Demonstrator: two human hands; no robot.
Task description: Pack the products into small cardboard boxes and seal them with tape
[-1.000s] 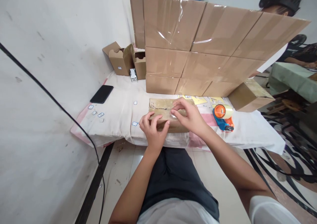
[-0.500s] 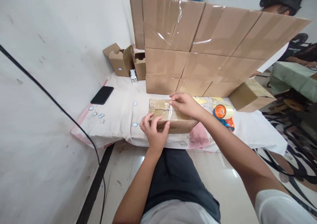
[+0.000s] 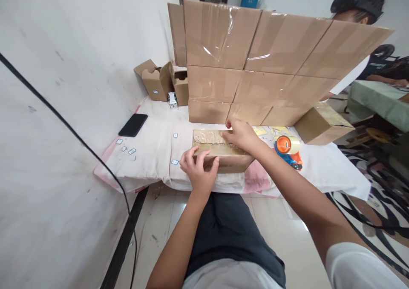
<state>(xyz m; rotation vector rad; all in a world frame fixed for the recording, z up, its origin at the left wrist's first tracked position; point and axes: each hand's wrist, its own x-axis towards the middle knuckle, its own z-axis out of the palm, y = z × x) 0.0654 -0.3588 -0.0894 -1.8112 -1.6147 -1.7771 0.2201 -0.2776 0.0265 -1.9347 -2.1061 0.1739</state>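
Note:
A small brown cardboard box (image 3: 231,163) lies on the cloth-covered table in front of me. Along the back of its top runs a strip of packing tape (image 3: 207,136), wrinkled, with a ragged front edge. My left hand (image 3: 200,163) grips the box's front top edge, its fingers bent and spread over it. Over the box's far right part, my right hand (image 3: 239,133) is closed in a pinch at the tape's right end. Its fingertips partly hide what they hold. To the right sits an orange and blue tape dispenser (image 3: 289,150) with a clear roll.
Behind the box stands a wall of stacked, taped cartons (image 3: 239,67). Another carton (image 3: 324,123) is at the right, and open boxes (image 3: 156,82) at the back left. A black phone (image 3: 133,124) and small labels (image 3: 132,151) lie left. Beyond the cartons is another person (image 3: 358,12).
My right hand has shifted slightly right and its wrist has turned a little. The strip along the box's top now looks duller and more wrinkled. My left hand stays in place.

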